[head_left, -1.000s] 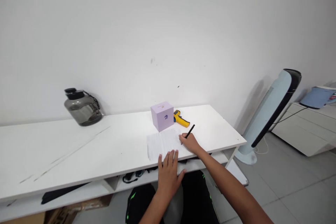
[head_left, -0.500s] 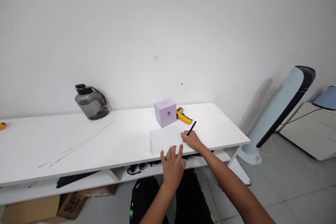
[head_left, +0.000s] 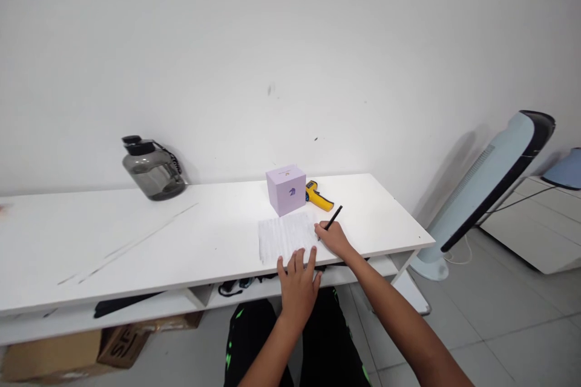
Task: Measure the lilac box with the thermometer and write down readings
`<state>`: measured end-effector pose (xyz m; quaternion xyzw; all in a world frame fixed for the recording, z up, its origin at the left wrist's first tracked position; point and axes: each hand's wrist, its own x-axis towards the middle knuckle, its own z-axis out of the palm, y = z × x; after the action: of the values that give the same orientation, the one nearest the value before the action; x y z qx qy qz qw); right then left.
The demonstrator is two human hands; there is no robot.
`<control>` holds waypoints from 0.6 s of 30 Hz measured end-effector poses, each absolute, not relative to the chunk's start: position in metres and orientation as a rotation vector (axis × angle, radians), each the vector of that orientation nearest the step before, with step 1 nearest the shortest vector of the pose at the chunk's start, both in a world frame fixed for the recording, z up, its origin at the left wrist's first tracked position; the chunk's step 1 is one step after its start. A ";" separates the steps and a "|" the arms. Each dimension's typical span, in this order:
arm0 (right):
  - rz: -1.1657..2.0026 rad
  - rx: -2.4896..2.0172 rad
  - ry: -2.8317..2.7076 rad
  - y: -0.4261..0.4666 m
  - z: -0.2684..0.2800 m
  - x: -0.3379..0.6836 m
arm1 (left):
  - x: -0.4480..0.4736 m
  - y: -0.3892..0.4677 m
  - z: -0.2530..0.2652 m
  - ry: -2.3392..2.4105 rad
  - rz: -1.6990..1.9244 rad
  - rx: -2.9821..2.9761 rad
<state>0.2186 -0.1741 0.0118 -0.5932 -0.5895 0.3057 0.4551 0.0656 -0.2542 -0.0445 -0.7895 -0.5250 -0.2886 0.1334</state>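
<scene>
A sheet of paper (head_left: pixel 281 236) covered in faint grey streaks lies near the front edge of the white desk (head_left: pixel 218 254). My left hand (head_left: pixel 297 284) rests with spread fingers on the paper's lower edge, holding nothing. At the sheet's right side, my right hand (head_left: pixel 333 237) is closed around a slim black pen (head_left: pixel 334 216), which tilts up to the right; its tip is low by the paper, too small to see clearly. Just behind the paper stands a lilac box (head_left: pixel 287 191). A yellow gun-shaped tool (head_left: pixel 319 198) lies beside the box, partly hidden by it.
A large grey water bottle (head_left: pixel 154 169) leans toward the back left of the desk. Below, a shelf (head_left: pixel 149 308) holds dark items, with a cardboard box (head_left: pixel 54 354) on the floor. A tower fan (head_left: pixel 490 187) stands right of the desk, near a white cabinet (head_left: pixel 540 224).
The view has shifted slightly, so the desk things sit a little higher. Both hands keep nearly the same places on the paper, and the pen is still in my right hand.
</scene>
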 end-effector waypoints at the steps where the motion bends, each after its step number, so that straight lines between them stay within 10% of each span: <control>1: 0.762 -1.462 -1.460 -0.174 0.012 0.219 | 0.066 -0.254 -0.044 -1.520 -0.832 -2.291; 18: 0.726 -1.469 -1.446 -0.174 0.012 0.221 | 0.068 -0.255 -0.046 -1.554 -0.866 -2.298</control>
<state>0.2213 -0.1743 0.0120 -0.5967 -0.5875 0.2951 0.4601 0.0676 -0.2550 -0.0462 -0.7853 -0.5310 -0.2958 0.1174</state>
